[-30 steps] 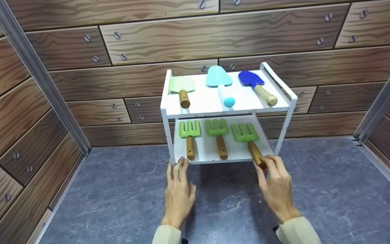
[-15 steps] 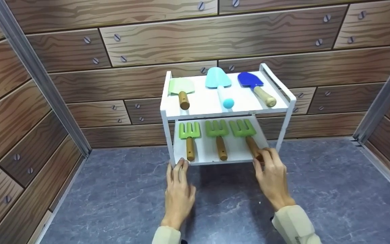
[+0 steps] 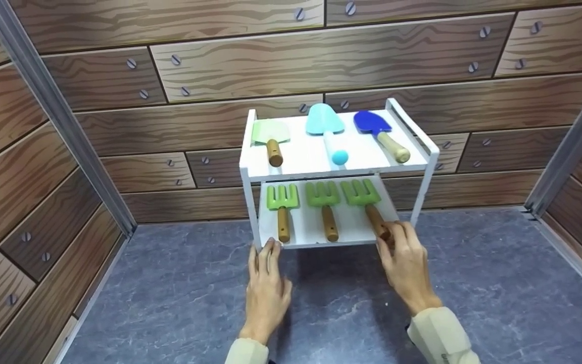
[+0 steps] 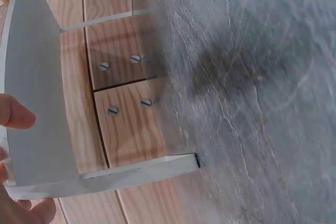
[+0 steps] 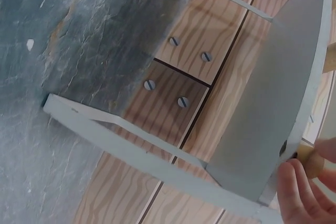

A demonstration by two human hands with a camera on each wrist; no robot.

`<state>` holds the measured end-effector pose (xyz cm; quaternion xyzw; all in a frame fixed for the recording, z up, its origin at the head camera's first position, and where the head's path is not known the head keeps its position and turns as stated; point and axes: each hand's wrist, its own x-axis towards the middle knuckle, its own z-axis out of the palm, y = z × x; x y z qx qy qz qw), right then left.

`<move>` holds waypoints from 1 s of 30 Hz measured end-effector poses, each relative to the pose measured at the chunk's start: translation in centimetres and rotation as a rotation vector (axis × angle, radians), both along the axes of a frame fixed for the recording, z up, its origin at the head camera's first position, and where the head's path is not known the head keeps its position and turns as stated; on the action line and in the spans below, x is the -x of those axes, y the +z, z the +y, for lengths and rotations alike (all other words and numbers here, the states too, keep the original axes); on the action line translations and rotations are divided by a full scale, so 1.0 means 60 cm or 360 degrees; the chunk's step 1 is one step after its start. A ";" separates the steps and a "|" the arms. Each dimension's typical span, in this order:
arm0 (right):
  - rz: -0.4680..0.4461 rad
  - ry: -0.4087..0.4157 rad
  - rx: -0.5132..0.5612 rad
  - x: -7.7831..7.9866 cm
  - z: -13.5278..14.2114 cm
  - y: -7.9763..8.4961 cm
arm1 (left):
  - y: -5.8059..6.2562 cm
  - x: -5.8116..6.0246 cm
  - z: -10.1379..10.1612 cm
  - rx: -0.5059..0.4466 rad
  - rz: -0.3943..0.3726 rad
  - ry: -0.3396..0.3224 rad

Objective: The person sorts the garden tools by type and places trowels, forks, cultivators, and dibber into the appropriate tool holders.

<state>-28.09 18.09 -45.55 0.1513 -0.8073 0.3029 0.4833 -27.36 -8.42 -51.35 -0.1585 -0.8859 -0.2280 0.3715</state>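
Note:
A white two-tier shelf rack stands before me. My left hand holds its front left corner at the lower shelf, fingers about the leg; in the left wrist view the thumb stands off the shelf's edge. With my right hand I pinch the wooden handle end of the rightmost green garden hand fork, which lies on the lower shelf. Fingers partly hide that handle end. Beside it lie a middle green hand fork and a left green hand fork.
On the upper shelf lie a pale green trowel, a light blue trowel and a dark blue trowel. The rack stands on a grey marbled floor. A wood-patterned wall rises behind it, with more walls at both sides.
My right hand has moved forward and slightly left, sliding the rightmost hand fork deeper onto the lower shelf, closer to the middle one. The left hand has stayed at the corner.

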 end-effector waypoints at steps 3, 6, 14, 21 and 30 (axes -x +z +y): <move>0.0012 0.0038 -0.0005 -0.009 0.004 -0.005 | -0.002 -0.004 -0.004 0.0001 -0.0016 0.0006; 0.0026 0.0034 -0.0021 -0.020 0.014 -0.011 | -0.002 -0.006 -0.008 0.0007 -0.0016 0.0007; -0.0181 -0.0129 -0.0147 -0.058 0.067 -0.033 | 0.029 -0.027 -0.026 -0.0006 -0.0183 -0.0106; -0.0830 -0.0275 -0.0269 -0.094 0.122 -0.050 | 0.054 -0.080 -0.091 0.0067 -0.0009 -0.0036; -0.1188 -0.0296 -0.0394 -0.118 0.200 -0.050 | 0.072 -0.121 -0.162 0.0294 -0.0464 0.0268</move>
